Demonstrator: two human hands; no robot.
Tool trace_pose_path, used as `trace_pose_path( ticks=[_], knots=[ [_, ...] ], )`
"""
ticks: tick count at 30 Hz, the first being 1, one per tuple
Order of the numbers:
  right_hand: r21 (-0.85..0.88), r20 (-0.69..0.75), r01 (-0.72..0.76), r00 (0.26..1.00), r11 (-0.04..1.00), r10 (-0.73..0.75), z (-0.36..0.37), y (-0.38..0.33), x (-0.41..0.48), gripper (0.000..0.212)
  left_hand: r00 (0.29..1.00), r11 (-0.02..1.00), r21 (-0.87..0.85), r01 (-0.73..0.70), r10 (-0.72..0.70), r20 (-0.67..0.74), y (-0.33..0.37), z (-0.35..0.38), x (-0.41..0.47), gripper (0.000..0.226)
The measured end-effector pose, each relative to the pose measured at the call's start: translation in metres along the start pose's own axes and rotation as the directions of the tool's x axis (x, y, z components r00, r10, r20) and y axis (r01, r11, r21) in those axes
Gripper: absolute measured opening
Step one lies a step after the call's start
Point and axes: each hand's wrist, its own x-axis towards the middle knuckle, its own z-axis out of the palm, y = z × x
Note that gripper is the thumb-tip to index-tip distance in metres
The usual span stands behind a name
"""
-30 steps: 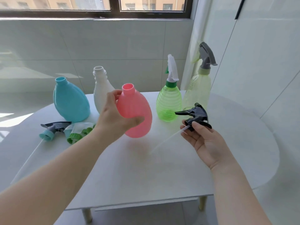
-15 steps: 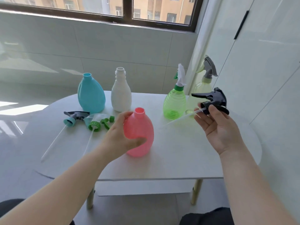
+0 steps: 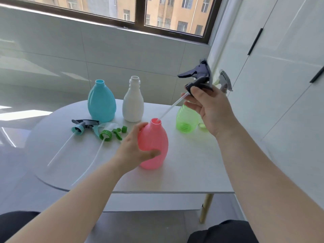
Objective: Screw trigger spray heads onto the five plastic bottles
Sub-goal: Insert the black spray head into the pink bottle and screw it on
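My left hand (image 3: 135, 149) grips the pink bottle (image 3: 155, 146), which stands upright on the white table (image 3: 192, 172). High above and to its right, my right hand (image 3: 210, 107) holds the black trigger spray head (image 3: 198, 78). Its white dip tube (image 3: 171, 107) slants down, and the tube's tip sits at the pink bottle's open mouth. Behind stand an open blue bottle (image 3: 101, 102) and an open white bottle (image 3: 133, 102). The green ribbed bottle (image 3: 186, 120) is partly hidden by my right hand. A grey trigger head (image 3: 225, 82) on a further bottle shows behind my fingers.
Two loose spray heads lie on the table's left half: a teal-and-black one (image 3: 82, 125) and a green-and-clear one (image 3: 108, 132), their long tubes pointing toward the near left edge. A wall with black handles stands at the right. A table leg (image 3: 206, 207) shows below the front edge.
My right hand has risen and swung the black spray head up and over, bringing the tube's tip to the pink bottle's mouth. The pink bottle was lowered onto the table nearer me.
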Motion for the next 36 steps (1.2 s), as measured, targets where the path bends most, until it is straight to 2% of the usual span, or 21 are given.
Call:
trace_pose_path(
  ticks=[6, 11, 16, 21, 25, 28, 30, 33, 36],
  knots=[
    [-0.283, 0.152, -0.015, 0.986, 0.959, 0.061, 0.019, 0.018, -0.005, 0.016, 1.000, 1.000, -0.011, 0.004, -0.004, 0.005, -0.004, 0.000, 0.000, 0.078],
    [-0.405, 0.245, -0.035, 0.958, 0.914, 0.146, 0.033, 0.036, -0.014, 0.018, 1.000, 0.998, -0.071, 0.003, -0.004, -0.011, -0.009, 0.000, 0.001, 0.076],
    [-0.431, 0.328, -0.038, 0.924, 0.901, 0.196, 0.031, 0.042, -0.015, 0.022, 1.000, 0.994, -0.112, 0.004, -0.001, 0.027, -0.017, -0.003, 0.001, 0.076],
    [-0.413, 0.338, 0.006, 0.929, 0.911, 0.147, 0.032, 0.047, -0.018, 0.024, 1.000, 0.992, -0.123, 0.002, 0.001, 0.030, -0.022, -0.003, 0.004, 0.082],
    [-0.377, 0.240, 0.018, 0.968, 0.926, 0.079, 0.038, 0.056, -0.021, 0.030, 1.000, 0.995, -0.097, -0.005, 0.007, 0.018, -0.021, 0.000, 0.003, 0.084],
    [-0.437, 0.088, -0.022, 0.994, 0.899, 0.067, 0.046, 0.065, -0.023, 0.035, 1.000, 0.995, -0.098, -0.013, 0.015, 0.018, -0.022, 0.001, 0.003, 0.084],
    [-0.456, 0.038, -0.044, 0.997, 0.889, 0.069, 0.049, 0.067, -0.025, 0.034, 1.000, 0.995, -0.100, -0.014, 0.016, 0.017, -0.022, 0.001, 0.003, 0.084],
    [-0.466, 0.134, -0.028, 0.986, 0.884, 0.102, 0.045, 0.065, -0.026, 0.023, 1.000, 0.995, -0.101, -0.019, 0.021, 0.023, -0.023, 0.000, 0.004, 0.084],
    [-0.415, 0.267, -0.019, 0.953, 0.909, 0.143, 0.038, 0.060, -0.029, 0.026, 0.999, 0.995, -0.100, -0.020, 0.023, 0.028, -0.024, 0.000, 0.005, 0.084]
  ],
)
